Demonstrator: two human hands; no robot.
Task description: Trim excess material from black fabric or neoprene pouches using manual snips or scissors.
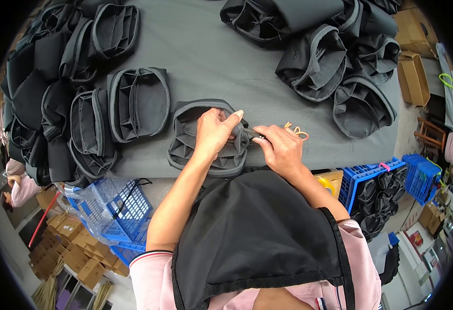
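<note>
A black fabric pouch point(184, 124) with a grey-bound rim and inner dividers lies at the table's near edge, its mouth facing up. My left hand point(213, 132) reaches over its opening, with thumb and fingers pinching the fabric near the right side. On that same side, my right hand point(283, 150) is closed on a gathered bit of the pouch's rim. Thin orange loops point(300, 132) show just beyond my right knuckles; the hand partly hides them, and I cannot tell whether it holds them.
Similar pouches point(139, 106) are heaped along the left of the grey-covered table point(211, 57); more pouches point(314, 64) sit at the far right. Below the table edge stand a blue crate point(125, 206) on the left and a pouch-filled blue crate point(348, 188) on the right. Cardboard boxes point(76, 253) are stacked at lower left.
</note>
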